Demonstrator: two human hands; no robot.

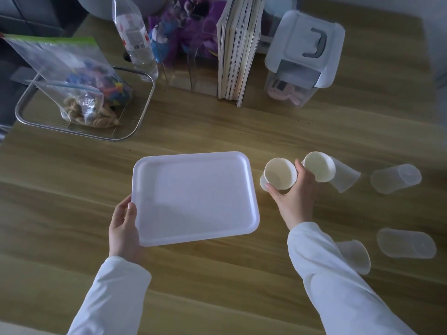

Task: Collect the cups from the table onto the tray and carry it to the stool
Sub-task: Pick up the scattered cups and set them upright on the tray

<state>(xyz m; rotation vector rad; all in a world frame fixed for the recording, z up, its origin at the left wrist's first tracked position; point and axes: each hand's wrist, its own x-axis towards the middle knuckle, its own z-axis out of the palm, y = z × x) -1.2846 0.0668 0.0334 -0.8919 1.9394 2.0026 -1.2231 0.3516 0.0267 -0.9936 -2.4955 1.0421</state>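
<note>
A white rectangular tray [196,197] lies on the wooden table [217,131] with nothing on it. My left hand [124,229] grips its near left corner. My right hand [294,197] is closed around a white paper cup [279,174] just right of the tray, its mouth facing up toward me. A second paper cup [319,166] sits right behind my fingers. Several clear plastic cups lie on their sides to the right: one [344,175] beside the paper cups, one [395,178] farther right, one [406,243] near the right edge, and one [356,256] partly behind my right sleeve.
A wire basket [135,122] at the back left holds plastic bags of snacks and toys. Behind it stands a water bottle [134,37]. A row of books [238,49] and a lidded plastic box [302,56] stand at the back.
</note>
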